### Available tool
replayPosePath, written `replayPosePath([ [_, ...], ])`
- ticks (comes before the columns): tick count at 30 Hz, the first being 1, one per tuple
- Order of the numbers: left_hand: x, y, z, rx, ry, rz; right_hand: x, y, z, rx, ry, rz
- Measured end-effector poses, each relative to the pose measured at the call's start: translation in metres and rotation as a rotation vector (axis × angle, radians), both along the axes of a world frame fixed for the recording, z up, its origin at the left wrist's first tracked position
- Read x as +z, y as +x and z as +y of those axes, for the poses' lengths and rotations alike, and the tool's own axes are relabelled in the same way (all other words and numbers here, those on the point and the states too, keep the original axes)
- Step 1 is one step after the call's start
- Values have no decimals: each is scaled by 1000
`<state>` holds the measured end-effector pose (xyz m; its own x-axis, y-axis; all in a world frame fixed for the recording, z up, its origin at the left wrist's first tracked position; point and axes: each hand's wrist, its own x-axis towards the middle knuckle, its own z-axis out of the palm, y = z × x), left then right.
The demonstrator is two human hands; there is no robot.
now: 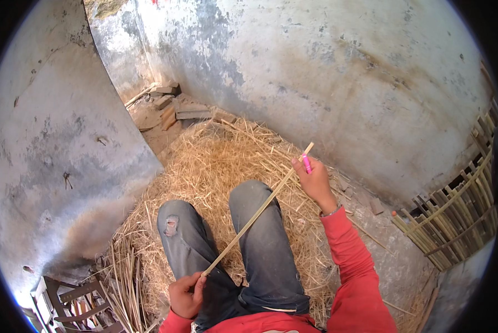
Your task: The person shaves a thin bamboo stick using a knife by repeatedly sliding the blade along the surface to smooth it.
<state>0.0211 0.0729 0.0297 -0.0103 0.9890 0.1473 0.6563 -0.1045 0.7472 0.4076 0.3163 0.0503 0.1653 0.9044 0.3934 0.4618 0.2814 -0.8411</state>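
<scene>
The right hand [316, 182] is raised out ahead of the body, its arm reaching forward in a red long sleeve [346, 250], a thin band [331, 211] around the wrist. Its thumb and fingers are closed on a long, narrow, flat strip of pale yellow-green cane or bamboo [249, 224] near the far end, whose short tip sticks out beyond them. A small bright-pink piece [306, 163] shows at these fingers; whether it is worn or held, I cannot tell.

The left hand [186, 295] is much closer to the body, bent in low beside the lap, thumb and curled fingers pinching the strip's near end.

Between the hands the strip runs diagonally, nearly straight, crossing above the faded dark jeans [268, 252]. It looks slender and even in width, with a smooth surface.

Beyond and below both hands spreads a heap of dry golden straw-like shavings [204, 161]; well to the right hand's right stands a slatted bamboo basket-like frame [454, 216].
</scene>
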Motion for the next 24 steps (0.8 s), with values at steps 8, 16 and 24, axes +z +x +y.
replayPosePath([
  [8,6,23,16,-87,-402,-465,1,-33,-52,135,-88,-329],
  [16,-1,76,80,-225,-703,-958,4,-58,-89,350,-12,-490],
  [24,2,101,97,-192,-777,-1165,-4,-62,-96,347,65,-559],
])
